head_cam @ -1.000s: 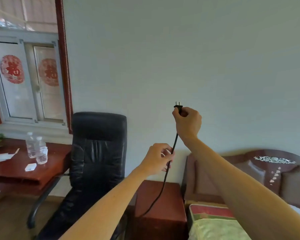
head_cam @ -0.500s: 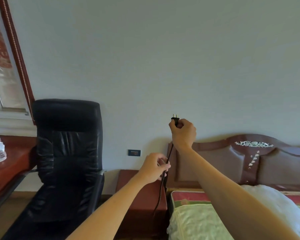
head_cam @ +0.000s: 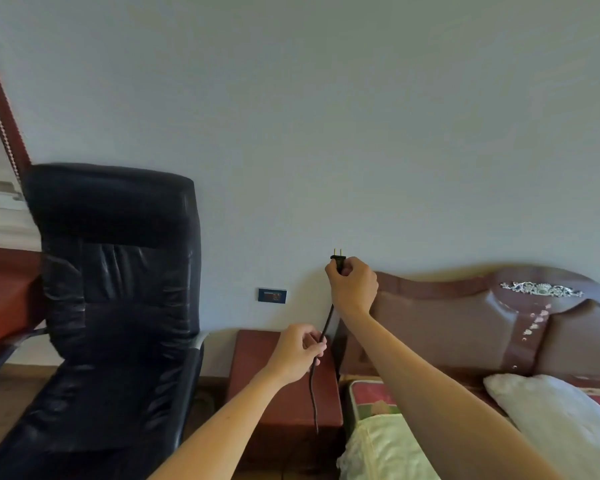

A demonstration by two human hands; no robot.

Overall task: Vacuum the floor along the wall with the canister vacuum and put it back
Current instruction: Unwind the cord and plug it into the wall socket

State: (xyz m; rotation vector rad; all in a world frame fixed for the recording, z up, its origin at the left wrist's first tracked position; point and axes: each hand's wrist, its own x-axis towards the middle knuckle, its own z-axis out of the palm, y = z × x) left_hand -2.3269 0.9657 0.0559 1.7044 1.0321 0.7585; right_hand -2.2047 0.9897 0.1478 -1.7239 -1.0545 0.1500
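My right hand (head_cam: 353,289) is closed around a black two-pin plug (head_cam: 338,259), its pins pointing up in front of the pale wall. The black power cord (head_cam: 313,386) hangs down from it and runs through the pinched fingers of my left hand (head_cam: 297,351), then drops over the nightstand. A dark wall socket (head_cam: 272,295) sits low on the wall, left of the plug and a little below it. The canister vacuum itself is out of view.
A black leather office chair (head_cam: 118,306) stands at the left, close to the wall. A red-brown nightstand (head_cam: 257,386) is below the socket. At the right are a bed headboard (head_cam: 465,323), a white pillow (head_cam: 561,424) and a pale blanket (head_cam: 381,448).
The view has swung right and down: the window and desk left the frame, the socket and bed came in. Both hands kept their hold on the plug and cord, now lower and nearer the socket.
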